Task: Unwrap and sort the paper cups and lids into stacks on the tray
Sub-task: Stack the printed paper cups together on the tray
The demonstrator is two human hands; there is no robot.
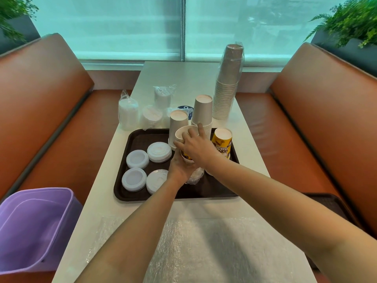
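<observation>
Crinkled clear wrap (204,242) lies nearest me on the white table (183,78), under both forearms. Purple bin (34,225) at far left, beside the table edge.

Left to right from there: wrapped lid sleeves (128,113) stand just beyond the dark tray (130,193), untouched. On the tray's left half, four low stacks of white lids (137,161) lie flat, close together. Mid-tray, my left hand (179,166) cups the yellow printed cups (186,157) from below, fingers curled round them; some loose wrap seems to hang under that hand. My right hand (195,148) reaches over from the right, fingers curled on the rim of the top cup (184,132), apparently peeling it off. That held bundle tilts, long axis leaning away from me, mouth facing up and back.

Behind it, two white cup stacks (203,113) stand upside down. A yellow stack (222,142) stands upside down at the tray's right. Tall brown stack (228,82), in plastic, stands off the tray, further back.

Judgement: roughly halfway. Lids partly sorted, several cup stacks started; wrapped lids and brown cups remain.
</observation>
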